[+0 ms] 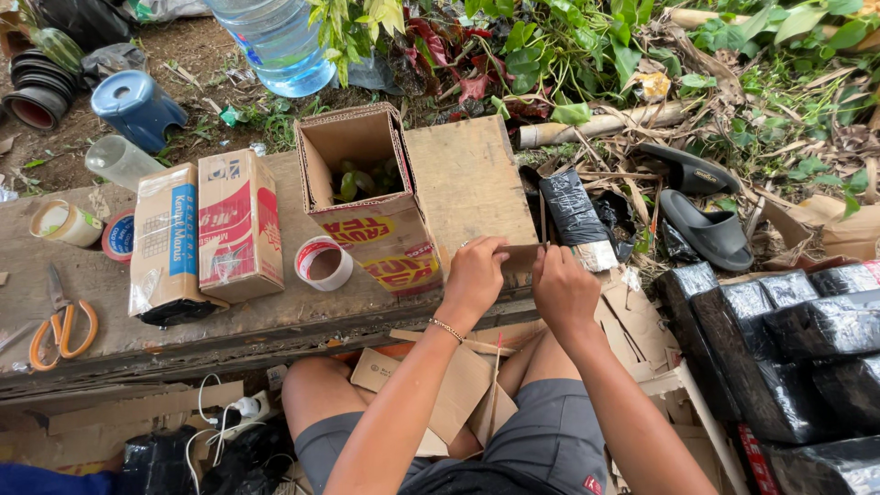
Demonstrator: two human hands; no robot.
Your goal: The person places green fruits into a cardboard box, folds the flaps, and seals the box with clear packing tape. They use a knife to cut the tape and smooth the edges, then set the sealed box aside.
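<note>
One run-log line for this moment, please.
left hand: holds cardboard strip | right hand: holds same strip | open carton: upright beside

The desk [275,316] has bare wood behind the hands, right of the open carton [380,197]. That carton stands just left of the left hand [474,278]. Further left a tape roll [324,263] and two sealed boxes [206,234] block passage (scissors [62,325] lie beyond). Black wrapped bundles [788,339] crowd the right.

Fingertips of both hands [518,280] hidden behind cardboard strip [518,255]; water jug [275,41] cut off above.
</note>
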